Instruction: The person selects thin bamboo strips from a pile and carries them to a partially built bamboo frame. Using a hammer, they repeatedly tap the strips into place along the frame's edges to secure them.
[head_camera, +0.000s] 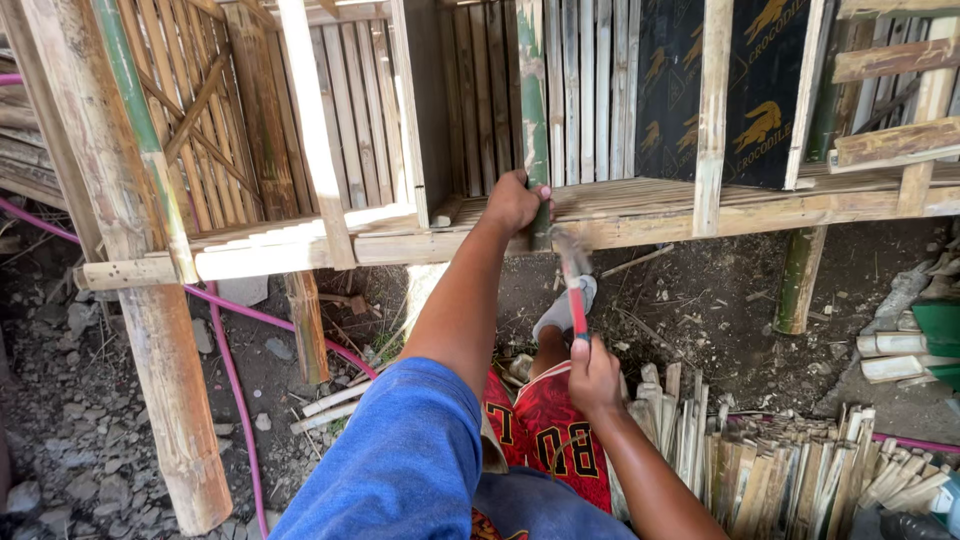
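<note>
My left hand grips an upright green bamboo slat where it meets the horizontal wooden rail of a bamboo and wood frame. My right hand holds a hammer by its red handle. The hammer head is blurred, raised just below and right of my left hand, close to the rail. My blue sleeve and red shorts fill the lower centre.
A thick bamboo post stands at the left, another green post at the right. A pink hose runs over the stony dirt. A pile of split bamboo slats lies lower right. Black sheeting backs the frame.
</note>
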